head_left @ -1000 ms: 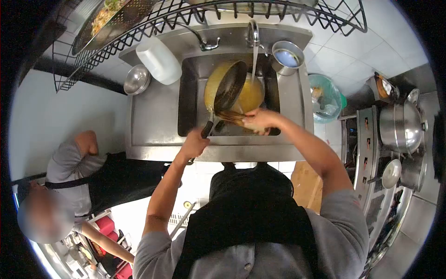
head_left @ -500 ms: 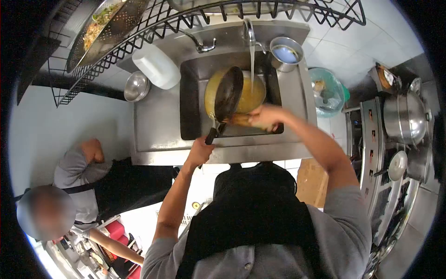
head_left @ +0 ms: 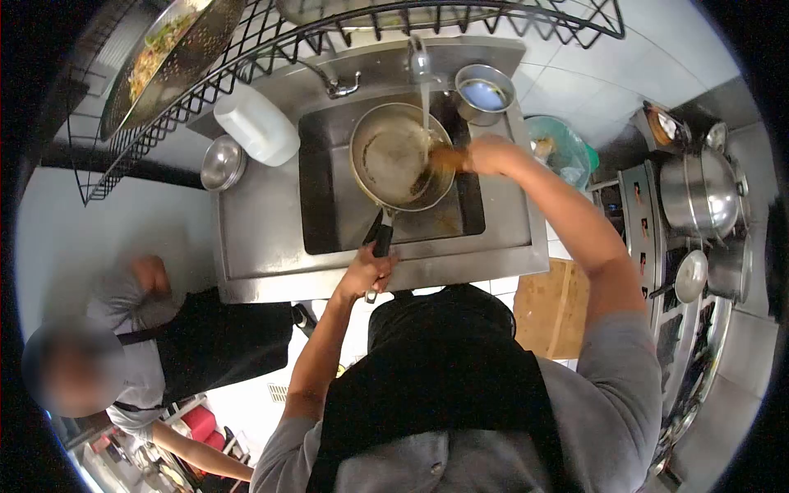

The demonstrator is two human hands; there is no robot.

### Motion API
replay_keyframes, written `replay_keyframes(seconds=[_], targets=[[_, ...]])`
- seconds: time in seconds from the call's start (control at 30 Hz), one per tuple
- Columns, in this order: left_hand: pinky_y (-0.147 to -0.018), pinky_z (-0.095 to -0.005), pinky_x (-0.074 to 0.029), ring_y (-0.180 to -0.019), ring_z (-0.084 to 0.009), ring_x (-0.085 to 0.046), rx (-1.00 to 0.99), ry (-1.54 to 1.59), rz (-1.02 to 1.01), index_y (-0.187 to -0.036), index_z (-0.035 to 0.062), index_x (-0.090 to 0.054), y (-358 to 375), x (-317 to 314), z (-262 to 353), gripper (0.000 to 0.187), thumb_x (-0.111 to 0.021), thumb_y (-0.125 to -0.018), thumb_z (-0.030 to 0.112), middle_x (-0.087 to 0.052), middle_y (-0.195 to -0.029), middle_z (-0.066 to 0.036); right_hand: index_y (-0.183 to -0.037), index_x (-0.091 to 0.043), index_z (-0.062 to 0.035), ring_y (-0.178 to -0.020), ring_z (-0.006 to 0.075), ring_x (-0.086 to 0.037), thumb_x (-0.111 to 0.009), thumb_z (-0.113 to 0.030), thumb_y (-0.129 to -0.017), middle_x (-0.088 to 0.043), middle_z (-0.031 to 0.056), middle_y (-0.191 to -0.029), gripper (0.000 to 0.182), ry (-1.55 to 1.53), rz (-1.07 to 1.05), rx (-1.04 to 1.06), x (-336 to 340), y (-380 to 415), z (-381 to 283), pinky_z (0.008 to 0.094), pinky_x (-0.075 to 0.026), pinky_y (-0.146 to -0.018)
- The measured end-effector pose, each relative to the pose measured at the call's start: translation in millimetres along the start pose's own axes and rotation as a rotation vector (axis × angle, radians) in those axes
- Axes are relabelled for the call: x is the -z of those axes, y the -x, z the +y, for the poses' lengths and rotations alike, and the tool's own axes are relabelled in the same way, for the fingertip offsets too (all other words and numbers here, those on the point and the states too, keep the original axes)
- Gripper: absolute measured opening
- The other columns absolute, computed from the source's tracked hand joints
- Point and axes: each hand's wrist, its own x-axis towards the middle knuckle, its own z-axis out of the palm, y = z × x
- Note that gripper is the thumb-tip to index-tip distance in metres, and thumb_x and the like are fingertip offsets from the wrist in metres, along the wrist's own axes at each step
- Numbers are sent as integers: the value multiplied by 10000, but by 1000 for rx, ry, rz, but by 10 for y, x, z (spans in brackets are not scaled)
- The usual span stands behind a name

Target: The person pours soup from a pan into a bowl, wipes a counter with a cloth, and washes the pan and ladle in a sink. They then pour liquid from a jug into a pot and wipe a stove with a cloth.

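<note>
My left hand (head_left: 367, 273) is closed around the black handle of a frying pan (head_left: 394, 160), held over the sink basin (head_left: 329, 218). The pan's inside faces up, with dark marks on its base. A second dark handle seems to lie beside the gripped one; what it belongs to is mostly hidden. In my right hand (head_left: 491, 154) is a brown scrub brush (head_left: 448, 158), blurred, its bristles at the pan's right inner side. Water from the faucet (head_left: 419, 62) runs down into the pan near the brush.
A white plastic jug (head_left: 259, 127) and metal bowls (head_left: 223, 163) stand left of the basin. A metal pot (head_left: 485, 92) is at the back right, near a bin with a bag (head_left: 559, 148). Overhead hangs a black wire rack (head_left: 329, 33). Another person (head_left: 148, 353) is at left.
The pan has turned from tilted, dark underside showing, to inside facing up. My right hand and the brush have moved up to the pan's right side. The whole view has shifted slightly.
</note>
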Motion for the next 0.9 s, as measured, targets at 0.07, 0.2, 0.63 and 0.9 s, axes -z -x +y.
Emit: replay_keyframes(seconds=[0.07, 0.2, 0.63, 0.9], targets=[[-358, -267, -344, -363, -76, -398, 34, -6, -28, -699, 66, -428, -56, -6, -11, 222, -578, -861, 72, -425, -473, 8, -902, -719, -80, -791, 352, -677, -635, -296, -826, -681, 211, -867, 244, -140, 67, 5, -177, -42, -146, 435, -548, -696], [-358, -270, -340, -364, -76, -394, 21, 30, -24, -689, 67, -420, -117, 35, -20, 254, -592, -873, 99, -419, -475, 6, -927, -701, -73, -847, 366, -658, -591, -286, -857, -681, 200, -898, 249, -309, 0, 263, -280, 408, -526, 459, -515, -762], [-346, -276, -294, -338, -88, -376, 23, 97, -85, -656, 118, -376, -167, -187, -37, 309, -577, -890, 99, -381, -498, 20, -973, -691, 17, -951, 356, -661, -592, -177, -852, -680, 229, -961, 249, -128, -43, 43, 190, 422, -680, 451, -527, -824], [-360, -270, -341, -367, -83, -394, 52, 323, -107, -776, 79, -430, -10, -118, -100, 190, -594, -871, 95, -370, -532, 29, -1010, -688, 14, -948, 347, -664, -572, -330, -917, -677, 220, -1009, 376, -123, -233, -5, 546, 804, -796, 441, -525, -825]])
